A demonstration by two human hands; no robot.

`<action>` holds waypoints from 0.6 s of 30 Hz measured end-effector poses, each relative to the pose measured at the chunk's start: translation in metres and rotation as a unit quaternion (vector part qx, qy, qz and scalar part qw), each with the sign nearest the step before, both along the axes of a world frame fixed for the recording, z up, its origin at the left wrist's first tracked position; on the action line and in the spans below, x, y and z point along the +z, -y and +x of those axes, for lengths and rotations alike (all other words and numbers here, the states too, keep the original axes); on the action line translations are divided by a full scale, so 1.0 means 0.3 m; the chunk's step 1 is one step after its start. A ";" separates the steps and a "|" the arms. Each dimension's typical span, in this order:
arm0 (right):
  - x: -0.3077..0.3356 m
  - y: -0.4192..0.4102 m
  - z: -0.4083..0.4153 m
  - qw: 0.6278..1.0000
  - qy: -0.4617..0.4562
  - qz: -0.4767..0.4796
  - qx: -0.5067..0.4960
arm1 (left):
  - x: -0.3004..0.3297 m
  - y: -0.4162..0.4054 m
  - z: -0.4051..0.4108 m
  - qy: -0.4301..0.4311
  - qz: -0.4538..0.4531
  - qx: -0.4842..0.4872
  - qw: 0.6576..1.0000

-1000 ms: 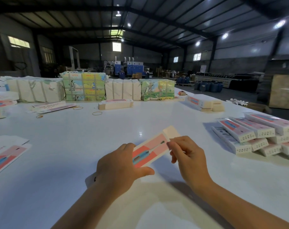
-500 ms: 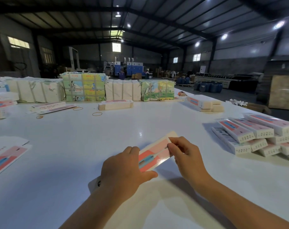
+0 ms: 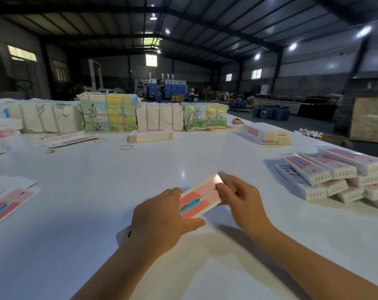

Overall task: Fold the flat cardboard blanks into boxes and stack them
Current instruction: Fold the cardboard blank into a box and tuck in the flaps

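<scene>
A pink and red cardboard blank (image 3: pixel 200 200) with a blue toothbrush picture lies low over the white table (image 3: pixel 140 174), between my hands. My left hand (image 3: pixel 160 221) grips its near end, thumb along the lower edge. My right hand (image 3: pixel 241 200) pinches the far end, fingers curled over the end flap, which is blurred. A stack of folded boxes (image 3: pixel 335 176) lies to the right. Flat blanks (image 3: pixel 8 202) rest at the left edge.
Bundles of wrapped blanks (image 3: pixel 108 114) line the far side of the table. A small pile of blanks (image 3: pixel 150 135) and rubber bands (image 3: pixel 126 147) lie in front of them. More boxes (image 3: pixel 266 134) sit at the far right. Beyond the table's right edge is warehouse floor.
The blank has come down closer to the table. My right hand has slid over its far end and bent the end flap down.
</scene>
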State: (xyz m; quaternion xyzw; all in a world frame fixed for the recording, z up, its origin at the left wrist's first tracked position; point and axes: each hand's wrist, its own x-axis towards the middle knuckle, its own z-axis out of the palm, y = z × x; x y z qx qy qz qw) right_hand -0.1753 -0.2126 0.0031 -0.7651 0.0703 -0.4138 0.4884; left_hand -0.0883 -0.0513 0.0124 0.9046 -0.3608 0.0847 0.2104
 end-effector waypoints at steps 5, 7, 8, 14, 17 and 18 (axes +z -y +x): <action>-0.034 -0.036 0.008 0.954 -0.136 -0.240 -0.120 | -0.012 -0.002 0.013 0.042 0.014 0.025 0.999; -0.012 -0.048 0.003 0.997 -0.074 -0.012 -0.031 | -0.018 -0.011 0.028 0.066 0.024 0.038 0.997; 0.002 -0.047 0.006 0.995 -0.055 0.087 0.014 | -0.019 -0.014 0.034 0.075 0.028 0.042 0.996; 0.020 -0.037 -0.005 0.989 -0.009 0.132 0.062 | -0.018 -0.008 0.027 0.105 0.014 0.033 0.994; 0.022 -0.035 -0.008 0.988 0.014 0.138 0.066 | -0.017 -0.014 0.023 0.107 -0.007 0.021 0.994; 0.023 -0.033 -0.008 0.988 0.018 0.138 0.066 | -0.016 -0.016 0.023 0.107 -0.008 0.018 0.994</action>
